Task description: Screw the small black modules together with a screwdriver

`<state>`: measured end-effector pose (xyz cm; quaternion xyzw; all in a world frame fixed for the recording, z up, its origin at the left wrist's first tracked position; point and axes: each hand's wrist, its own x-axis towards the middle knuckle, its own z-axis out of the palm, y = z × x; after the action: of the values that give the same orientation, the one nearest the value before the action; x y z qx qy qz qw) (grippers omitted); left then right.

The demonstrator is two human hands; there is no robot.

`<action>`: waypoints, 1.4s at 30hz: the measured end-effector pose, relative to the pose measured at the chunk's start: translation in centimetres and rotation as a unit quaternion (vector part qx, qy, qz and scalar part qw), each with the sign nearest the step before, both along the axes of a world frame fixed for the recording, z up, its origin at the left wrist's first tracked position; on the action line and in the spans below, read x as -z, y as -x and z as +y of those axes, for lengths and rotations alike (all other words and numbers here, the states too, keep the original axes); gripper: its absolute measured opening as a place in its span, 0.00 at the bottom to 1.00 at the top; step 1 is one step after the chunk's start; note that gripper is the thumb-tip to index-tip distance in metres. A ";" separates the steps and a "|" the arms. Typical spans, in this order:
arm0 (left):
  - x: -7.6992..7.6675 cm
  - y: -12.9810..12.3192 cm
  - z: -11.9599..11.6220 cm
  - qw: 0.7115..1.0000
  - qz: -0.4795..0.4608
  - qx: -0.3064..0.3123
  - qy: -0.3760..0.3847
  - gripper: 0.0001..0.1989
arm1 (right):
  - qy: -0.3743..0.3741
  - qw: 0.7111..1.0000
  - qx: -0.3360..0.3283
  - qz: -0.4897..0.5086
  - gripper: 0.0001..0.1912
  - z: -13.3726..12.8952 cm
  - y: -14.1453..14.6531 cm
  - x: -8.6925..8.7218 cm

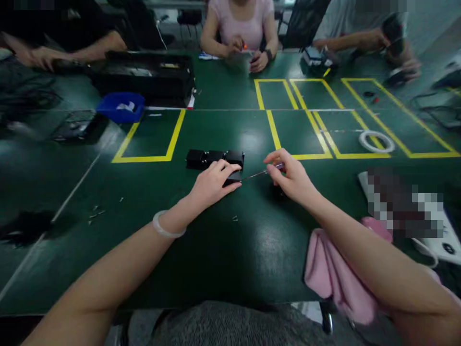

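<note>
Head view: left hand (215,184) had a black block (232,178) pinched around its 2–3 o'clock, so it was nearer. Right hand (290,175), apart from it, gripped a screwdriver (260,173) aimed between 8 and 9, tip right by the block.

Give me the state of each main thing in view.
Left hand: closed on black block
Right hand: closed on screwdriver
Screwdriver: tip at the block's end
Black blocks: three in a row
Small screws: scattered
Blue bin: upright, items inside
White ring: lying flat
Pink cloth: creased
</note>
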<state>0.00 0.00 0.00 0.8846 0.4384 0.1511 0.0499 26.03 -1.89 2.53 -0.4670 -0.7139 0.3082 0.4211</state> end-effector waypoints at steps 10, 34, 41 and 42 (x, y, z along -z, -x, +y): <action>0.1 0.0 -0.1 1.000 -0.006 0.000 -0.005 0.21 | 0.014 1.000 -0.003 -0.004 0.06 0.0 0.0 0.1; 0.2 0.1 0.0 1.000 -0.012 0.005 -0.002 0.21 | 0.043 0.999 0.008 0.001 0.07 0.1 -0.1 0.2; 0.0 0.1 -0.1 1.000 -0.005 0.003 0.000 0.21 | 0.038 0.999 0.000 0.035 0.09 0.2 0.0 0.5; 0.0 0.1 -0.1 1.000 -0.004 0.003 0.001 0.21 | 0.040 0.999 0.000 0.033 0.08 0.2 0.0 0.4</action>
<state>-0.06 -0.08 0.00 0.8853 0.4356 0.1539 0.0531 26.03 -1.67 2.09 -0.4733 -0.6866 0.3517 0.4253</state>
